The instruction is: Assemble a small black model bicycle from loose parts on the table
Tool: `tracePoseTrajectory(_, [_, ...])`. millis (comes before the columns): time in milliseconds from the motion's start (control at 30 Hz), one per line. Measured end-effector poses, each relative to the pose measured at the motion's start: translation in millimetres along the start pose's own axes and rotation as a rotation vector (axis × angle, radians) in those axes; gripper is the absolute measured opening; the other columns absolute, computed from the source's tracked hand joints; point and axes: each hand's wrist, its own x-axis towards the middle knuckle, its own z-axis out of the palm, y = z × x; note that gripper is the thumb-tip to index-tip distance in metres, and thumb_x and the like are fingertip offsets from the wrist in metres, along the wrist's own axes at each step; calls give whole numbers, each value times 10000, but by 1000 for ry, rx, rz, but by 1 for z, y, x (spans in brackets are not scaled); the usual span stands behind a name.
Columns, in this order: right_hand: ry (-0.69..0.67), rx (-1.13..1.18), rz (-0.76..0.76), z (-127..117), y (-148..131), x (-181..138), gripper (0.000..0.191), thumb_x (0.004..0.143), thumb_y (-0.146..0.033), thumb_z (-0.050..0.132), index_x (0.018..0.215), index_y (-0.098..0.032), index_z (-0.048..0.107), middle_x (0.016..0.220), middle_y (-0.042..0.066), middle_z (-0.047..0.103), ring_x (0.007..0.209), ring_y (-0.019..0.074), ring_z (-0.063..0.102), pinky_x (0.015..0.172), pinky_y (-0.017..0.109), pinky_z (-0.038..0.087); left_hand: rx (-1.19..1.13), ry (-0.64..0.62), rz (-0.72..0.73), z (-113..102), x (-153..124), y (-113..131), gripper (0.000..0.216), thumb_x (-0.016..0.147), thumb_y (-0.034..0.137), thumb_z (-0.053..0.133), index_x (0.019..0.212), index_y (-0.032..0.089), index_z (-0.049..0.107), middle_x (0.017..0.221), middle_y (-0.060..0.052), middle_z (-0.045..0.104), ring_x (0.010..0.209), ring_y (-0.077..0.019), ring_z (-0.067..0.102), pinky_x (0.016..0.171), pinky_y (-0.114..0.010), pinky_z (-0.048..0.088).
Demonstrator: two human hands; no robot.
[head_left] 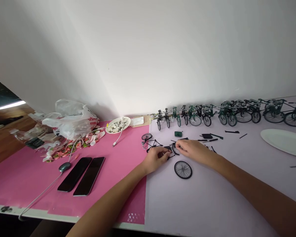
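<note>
My left hand [157, 159] is closed in a pinch on a small dark model bicycle part [173, 148], at the border of the pink and pale table covers. From the other side, the fingertips of my right hand [187, 148] pinch the same part; they hide much of it. Behind my left hand lies a black miniature bicycle frame [155, 142] with a spoked wheel [146, 136] at its far end. A loose black bicycle wheel [183, 170] lies flat just below my right hand. A dark green piece [178, 134] sits behind my hands.
Several miniature bicycles [194, 119] stand along the wall. Loose black parts [207, 136] lie right of my hands, near a white oval plate [286, 141]. On the left are two phones [89, 177], a cable [45, 188], petals [64, 149], a plastic bag [71, 120] and a plate of white bits [118, 125].
</note>
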Motion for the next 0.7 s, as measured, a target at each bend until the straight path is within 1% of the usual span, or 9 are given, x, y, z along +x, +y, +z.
tracePoseTrajectory(67, [73,25,-27,-1,-4,-1,138,1010,-285,456,912,-237,541,802,15,639,580,155,545,554,266,339,-29,47,4,1,-1,1,332,925,366,586,999,101,770,713,-47,679,595,-115,526,572,-229,404])
tracePoseTrajectory(167, [174,59,-98,0,-13,-2,160,1048,-295,392,961,-235,512,922,37,601,618,146,537,574,266,376,-75,105,-4,4,-2,3,333,905,370,609,985,92,776,737,-52,677,580,-101,478,543,-222,370])
tracePoseTrajectory(267, [215,117,-165,4,-21,-2,149,1054,-270,373,961,-235,484,964,49,567,677,148,542,598,261,414,-137,78,-15,6,-3,7,319,892,362,618,927,86,773,682,-27,625,559,-88,420,518,-218,325])
tracePoseTrajectory(367, [229,180,-194,11,-25,-2,137,1033,-202,372,938,-241,462,939,38,550,713,152,546,630,259,438,-188,21,-31,8,-4,11,320,893,366,612,860,86,761,639,-13,581,542,-80,377,508,-222,292])
tracePoseTrajectory(533, [216,207,-195,18,-22,-1,176,978,-100,371,914,-245,447,909,17,530,699,147,511,635,255,422,-264,-8,-69,9,-6,17,334,886,377,619,841,74,752,631,-13,574,532,-75,372,508,-226,286])
tracePoseTrajectory(700, [189,280,-160,19,-23,-2,181,976,-98,354,889,-247,408,871,0,501,704,149,484,627,251,397,-273,-29,-78,9,-7,19,331,875,384,631,817,79,745,630,-10,570,533,-71,381,506,-219,292])
